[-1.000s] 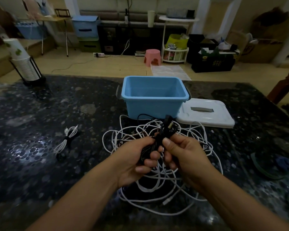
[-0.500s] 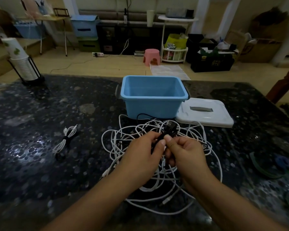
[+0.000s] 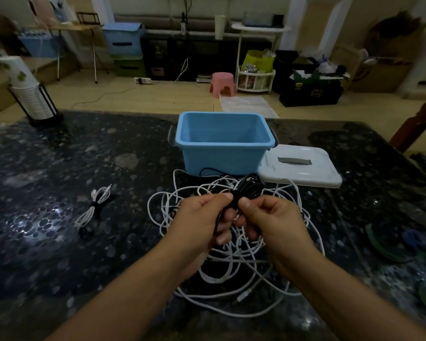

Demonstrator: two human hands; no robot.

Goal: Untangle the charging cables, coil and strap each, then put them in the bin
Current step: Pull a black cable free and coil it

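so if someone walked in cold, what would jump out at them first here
Probably the big tangle of white cables sprawled across the dark table, with both hands over it: the left hand and right hand pinch a bundle of black cable between them. Just behind sits the open blue bin, nothing visible inside, its white lid lying to its right. One strapped white cable lies apart on the left.

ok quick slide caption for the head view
Both hands hold a coiled black cable above tangled white cables, blue bin behind.
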